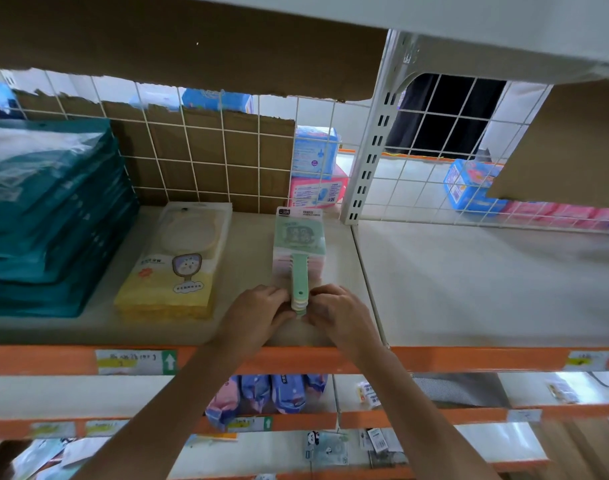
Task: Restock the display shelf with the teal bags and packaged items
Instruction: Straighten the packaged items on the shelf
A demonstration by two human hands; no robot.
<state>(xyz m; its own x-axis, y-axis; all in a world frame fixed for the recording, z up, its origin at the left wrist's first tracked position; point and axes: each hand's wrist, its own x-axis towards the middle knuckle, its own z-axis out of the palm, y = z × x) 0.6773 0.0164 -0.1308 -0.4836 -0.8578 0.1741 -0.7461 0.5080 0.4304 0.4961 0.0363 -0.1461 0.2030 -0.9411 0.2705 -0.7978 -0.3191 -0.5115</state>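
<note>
Pretty sure this is a shop, or its stockroom. The giveaway is the orange shelf rail (71,358), which has paper label tags (135,362) stuck on its face, one with a green arrow. Right above it sit multiples of the same stuff: a pile of teal bags (50,220) and a stack of packaged brushes (298,244). Behind those is a white wire grid (199,150) with wrapped packs (315,150) beyond it. Below the rail are more labelled orange-edged tiers (303,422).
</note>
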